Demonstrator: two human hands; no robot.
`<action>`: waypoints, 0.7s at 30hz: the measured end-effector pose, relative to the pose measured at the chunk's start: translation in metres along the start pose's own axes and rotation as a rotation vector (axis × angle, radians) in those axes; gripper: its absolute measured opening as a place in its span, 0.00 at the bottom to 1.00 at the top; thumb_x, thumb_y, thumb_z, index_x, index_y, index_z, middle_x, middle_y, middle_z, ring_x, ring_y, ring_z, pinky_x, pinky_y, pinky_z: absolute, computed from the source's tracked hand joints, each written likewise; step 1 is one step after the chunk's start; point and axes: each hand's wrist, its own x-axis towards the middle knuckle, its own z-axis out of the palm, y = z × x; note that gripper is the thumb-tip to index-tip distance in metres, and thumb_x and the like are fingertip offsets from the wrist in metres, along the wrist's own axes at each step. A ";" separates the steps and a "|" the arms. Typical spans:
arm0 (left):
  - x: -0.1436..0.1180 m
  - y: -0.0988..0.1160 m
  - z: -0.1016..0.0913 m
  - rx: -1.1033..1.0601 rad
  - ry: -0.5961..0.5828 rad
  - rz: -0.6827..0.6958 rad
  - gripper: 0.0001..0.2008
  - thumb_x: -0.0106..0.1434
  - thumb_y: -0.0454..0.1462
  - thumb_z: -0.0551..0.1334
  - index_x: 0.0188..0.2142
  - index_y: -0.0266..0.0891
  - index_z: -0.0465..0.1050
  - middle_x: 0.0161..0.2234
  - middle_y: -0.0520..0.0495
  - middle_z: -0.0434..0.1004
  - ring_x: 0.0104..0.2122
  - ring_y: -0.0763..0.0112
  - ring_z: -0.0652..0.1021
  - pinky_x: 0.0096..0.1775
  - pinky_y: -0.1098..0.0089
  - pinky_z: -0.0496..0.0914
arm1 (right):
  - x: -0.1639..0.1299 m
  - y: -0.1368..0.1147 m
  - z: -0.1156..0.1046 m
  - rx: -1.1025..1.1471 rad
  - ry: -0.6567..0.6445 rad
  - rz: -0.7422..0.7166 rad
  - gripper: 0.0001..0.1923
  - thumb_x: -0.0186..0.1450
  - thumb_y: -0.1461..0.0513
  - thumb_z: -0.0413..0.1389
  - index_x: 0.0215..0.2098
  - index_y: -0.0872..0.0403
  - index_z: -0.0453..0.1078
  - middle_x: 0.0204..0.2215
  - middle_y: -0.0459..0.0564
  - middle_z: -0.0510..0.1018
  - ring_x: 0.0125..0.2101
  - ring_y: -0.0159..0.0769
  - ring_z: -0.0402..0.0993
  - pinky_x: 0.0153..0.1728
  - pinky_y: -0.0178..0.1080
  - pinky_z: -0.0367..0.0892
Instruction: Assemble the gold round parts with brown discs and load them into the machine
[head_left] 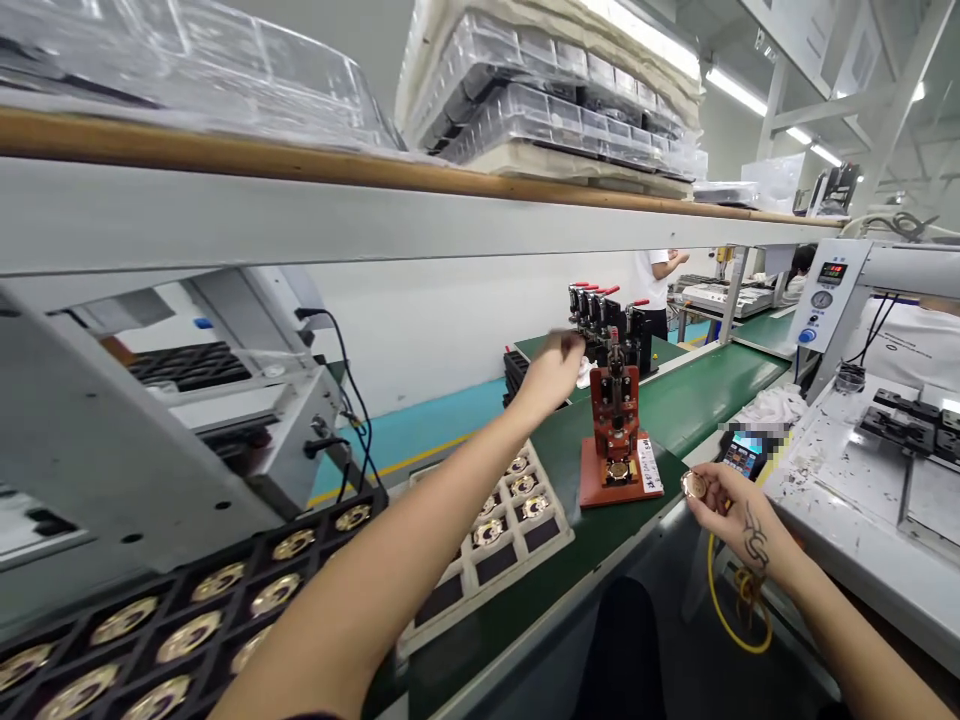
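Nearest us, our left forearm stretches across the trays of gold discs (187,630), and our left hand (553,368) reaches out past the red press (616,430) on the green belt (697,400); we cannot tell whether its blurred fingers hold anything. Our right hand (731,505) pinches one gold disc (694,485) just right of the press base, flat face turned up-left. The press stands upright, long axis vertical.
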 end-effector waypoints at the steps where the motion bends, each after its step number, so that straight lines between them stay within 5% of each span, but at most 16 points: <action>1: -0.018 -0.016 0.002 0.052 -0.114 -0.067 0.18 0.75 0.46 0.53 0.45 0.37 0.78 0.31 0.45 0.81 0.28 0.63 0.80 0.36 0.64 0.75 | 0.004 0.007 0.006 0.000 -0.007 -0.007 0.16 0.69 0.58 0.60 0.53 0.53 0.72 0.27 0.43 0.70 0.25 0.34 0.68 0.26 0.36 0.66; 4: -0.072 -0.052 0.028 0.090 -0.413 -0.136 0.08 0.62 0.41 0.68 0.33 0.38 0.82 0.24 0.49 0.81 0.23 0.64 0.80 0.31 0.68 0.73 | 0.023 0.023 0.025 -0.007 -0.019 -0.024 0.13 0.68 0.58 0.60 0.50 0.53 0.73 0.27 0.43 0.69 0.26 0.34 0.68 0.28 0.35 0.66; 6: -0.094 -0.065 0.054 0.105 -0.513 -0.158 0.07 0.59 0.38 0.68 0.35 0.39 0.84 0.22 0.51 0.80 0.22 0.65 0.79 0.29 0.70 0.72 | 0.039 0.031 0.038 -0.010 -0.037 -0.034 0.11 0.66 0.59 0.61 0.46 0.52 0.74 0.27 0.43 0.69 0.27 0.34 0.67 0.30 0.35 0.65; 12: -0.088 -0.078 0.106 0.125 -0.479 -0.109 0.13 0.55 0.35 0.70 0.42 0.38 0.83 0.29 0.51 0.81 0.32 0.63 0.80 0.35 0.71 0.69 | 0.067 0.046 0.062 -0.009 -0.081 -0.049 0.09 0.66 0.60 0.60 0.43 0.54 0.73 0.30 0.44 0.72 0.27 0.33 0.68 0.30 0.35 0.65; 17: -0.091 -0.081 0.098 0.097 -0.451 -0.103 0.11 0.55 0.39 0.71 0.38 0.37 0.82 0.27 0.51 0.78 0.30 0.64 0.78 0.33 0.71 0.67 | 0.077 0.066 0.074 -0.011 -0.141 -0.049 0.08 0.70 0.60 0.57 0.44 0.56 0.73 0.30 0.46 0.75 0.29 0.34 0.72 0.31 0.36 0.68; 21: -0.102 -0.081 0.054 0.085 -0.428 -0.125 0.14 0.58 0.43 0.69 0.40 0.38 0.82 0.29 0.50 0.78 0.29 0.65 0.76 0.32 0.70 0.67 | 0.101 0.073 0.094 -0.045 -0.241 -0.090 0.09 0.70 0.58 0.63 0.44 0.56 0.75 0.37 0.48 0.78 0.35 0.36 0.76 0.38 0.40 0.74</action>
